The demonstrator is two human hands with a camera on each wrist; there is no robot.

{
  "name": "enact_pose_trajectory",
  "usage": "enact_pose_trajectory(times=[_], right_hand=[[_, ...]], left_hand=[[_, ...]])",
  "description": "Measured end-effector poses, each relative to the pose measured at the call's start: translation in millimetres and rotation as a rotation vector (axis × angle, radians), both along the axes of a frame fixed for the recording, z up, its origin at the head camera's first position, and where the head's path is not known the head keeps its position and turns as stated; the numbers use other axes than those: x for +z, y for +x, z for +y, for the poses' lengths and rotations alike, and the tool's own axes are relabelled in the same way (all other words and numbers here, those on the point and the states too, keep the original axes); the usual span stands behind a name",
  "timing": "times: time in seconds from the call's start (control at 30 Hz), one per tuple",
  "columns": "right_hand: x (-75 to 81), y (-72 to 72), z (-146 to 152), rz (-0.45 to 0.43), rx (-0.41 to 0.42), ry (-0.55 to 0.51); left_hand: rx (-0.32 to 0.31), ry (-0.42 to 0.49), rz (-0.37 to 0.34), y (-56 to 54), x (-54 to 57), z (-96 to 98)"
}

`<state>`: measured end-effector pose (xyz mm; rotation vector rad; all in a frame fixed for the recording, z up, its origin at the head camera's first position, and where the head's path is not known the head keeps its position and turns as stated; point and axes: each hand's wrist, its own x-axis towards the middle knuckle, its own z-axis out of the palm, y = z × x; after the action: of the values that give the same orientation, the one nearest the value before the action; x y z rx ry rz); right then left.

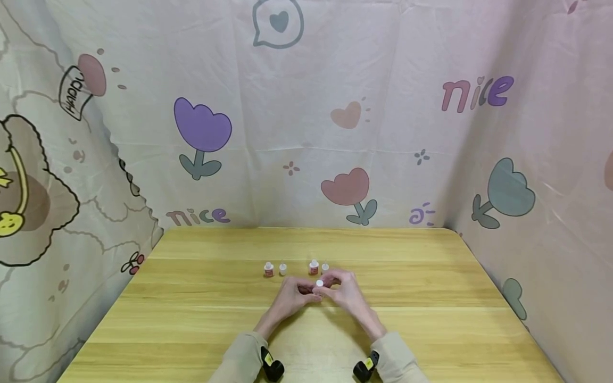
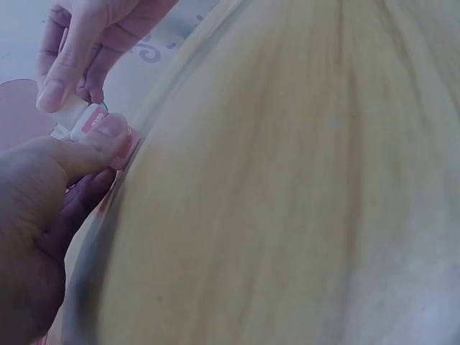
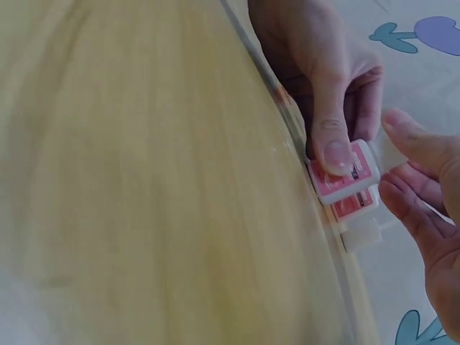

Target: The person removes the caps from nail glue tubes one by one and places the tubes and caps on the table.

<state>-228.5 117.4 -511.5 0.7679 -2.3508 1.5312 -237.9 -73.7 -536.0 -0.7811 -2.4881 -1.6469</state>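
My left hand (image 1: 293, 294) grips a small white bottle with a pink label (image 3: 346, 174), its thumb pressed on the label. At the bottle's top, the thumb and fingers of my right hand (image 1: 348, 291) pinch the white cap (image 2: 70, 112). Bottle and cap are held tilted, close over the table. Just beyond the hands stand two similar bottles, a left one (image 1: 268, 270) and a right one (image 1: 313, 267). Beside each is a small white cap, the left cap (image 1: 283, 269) and the right cap (image 1: 325, 267), each with a thin tip pointing up.
The light wooden table (image 1: 191, 319) reaches back to a patterned cloth (image 1: 287, 133), which also hangs along both sides. A black wrist camera (image 1: 273, 367) is strapped at the left sleeve, and another camera (image 1: 366, 367) at the right one.
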Motion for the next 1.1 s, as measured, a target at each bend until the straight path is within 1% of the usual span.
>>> enact_pose_trajectory(times=[0.2,0.47,0.7,0.83,0.93,1.1], right_hand=[[-1.9,-0.8,-2.2,0.092,-0.022,-0.01],[-1.8,-1.4,-2.3,0.111,0.025,0.0],[-2.8,-1.5,-1.0,0.163,0.062,0.037],[-3.4,-1.7,0.0,0.142,0.066,0.035],[-4.1,-1.5,-0.4,0.103,0.057,0.009],[-3.3,-0.3,-3.5,0.04,-0.008,-0.019]], left_hand=[[0.001,-0.007,-0.011,1.0,1.9,-0.2],[-0.027,-0.006,-0.009,-1.9,-0.6,-2.2],[-0.051,-0.008,-0.029,-3.2,-0.7,-3.5],[-0.049,-0.008,-0.032,-2.9,-0.2,-3.3],[-0.035,-0.009,-0.025,-1.9,0.2,-3.1],[-0.017,0.008,-0.016,0.0,1.0,-2.4]])
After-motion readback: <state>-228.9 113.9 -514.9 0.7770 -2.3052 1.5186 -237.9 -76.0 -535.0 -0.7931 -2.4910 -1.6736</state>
